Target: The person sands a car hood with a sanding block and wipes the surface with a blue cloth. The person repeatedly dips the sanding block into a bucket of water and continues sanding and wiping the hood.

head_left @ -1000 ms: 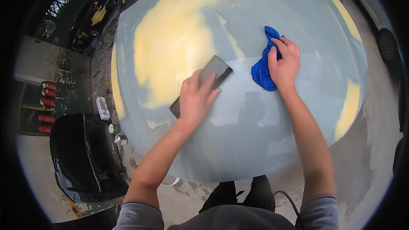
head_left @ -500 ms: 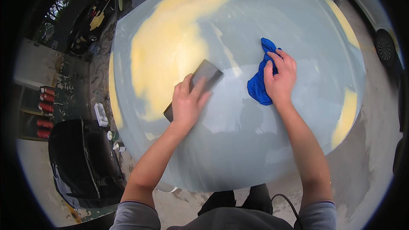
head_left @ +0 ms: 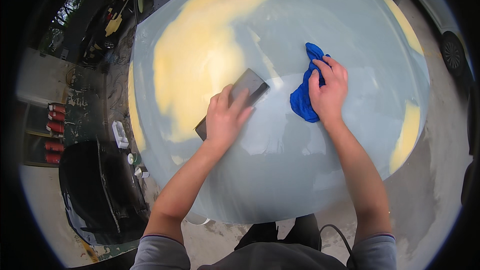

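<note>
Grey with yellow patches, a big curved panel (head_left: 280,185) fills the middle of the frame. Just left of centre, a long dark block (head_left: 251,81) lies on it. It slid a bit right in the last half second, so rubbing seems to go on. A blue cloth (head_left: 303,104), right of centre, stayed put. The left hand (head_left: 223,120) holds the block, fingers spread. The right hand (head_left: 330,92) bends its fingers over the cloth; I cannot tell if they squeeze. No writing can be read.

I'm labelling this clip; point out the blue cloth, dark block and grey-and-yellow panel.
Blue cloth (head_left: 304,98), head view: lower left folds.
Dark block (head_left: 251,80), head view: upper right end.
Grey-and-yellow panel (head_left: 277,116), head view: bare grey middle.
</note>
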A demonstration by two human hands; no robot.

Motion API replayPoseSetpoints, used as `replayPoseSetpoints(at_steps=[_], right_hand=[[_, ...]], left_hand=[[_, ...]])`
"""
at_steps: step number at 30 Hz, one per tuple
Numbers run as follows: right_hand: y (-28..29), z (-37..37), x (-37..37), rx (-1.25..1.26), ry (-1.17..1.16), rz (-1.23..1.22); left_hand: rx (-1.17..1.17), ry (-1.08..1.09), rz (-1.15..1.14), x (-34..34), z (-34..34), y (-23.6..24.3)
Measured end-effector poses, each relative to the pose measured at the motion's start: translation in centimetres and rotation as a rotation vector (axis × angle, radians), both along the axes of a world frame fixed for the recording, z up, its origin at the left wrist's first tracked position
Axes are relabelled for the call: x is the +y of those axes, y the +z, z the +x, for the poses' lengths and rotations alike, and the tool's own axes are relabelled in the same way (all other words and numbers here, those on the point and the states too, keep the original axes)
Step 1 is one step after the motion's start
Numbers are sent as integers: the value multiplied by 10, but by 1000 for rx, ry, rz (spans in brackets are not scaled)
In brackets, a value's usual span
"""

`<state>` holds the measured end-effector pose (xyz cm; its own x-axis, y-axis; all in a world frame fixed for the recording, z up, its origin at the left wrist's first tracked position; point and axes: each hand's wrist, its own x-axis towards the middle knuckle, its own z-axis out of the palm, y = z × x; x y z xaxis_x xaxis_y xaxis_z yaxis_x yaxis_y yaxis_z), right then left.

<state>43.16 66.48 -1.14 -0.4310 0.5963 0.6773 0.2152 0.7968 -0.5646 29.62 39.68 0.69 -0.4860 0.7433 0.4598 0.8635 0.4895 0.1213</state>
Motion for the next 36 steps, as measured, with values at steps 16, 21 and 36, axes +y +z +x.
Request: replayPoseSetpoints(at_steps=[16, 21, 36], right_hand=[[2, -2, -8, -9, 9, -39], [10, -12, -21, 46, 75, -51], [12, -15, -18, 48, 88, -38]], left_hand=[[44, 88, -3, 14, -32, 9], [43, 246, 12, 55, -106, 24], [-51, 444, -57, 60, -213, 33]])
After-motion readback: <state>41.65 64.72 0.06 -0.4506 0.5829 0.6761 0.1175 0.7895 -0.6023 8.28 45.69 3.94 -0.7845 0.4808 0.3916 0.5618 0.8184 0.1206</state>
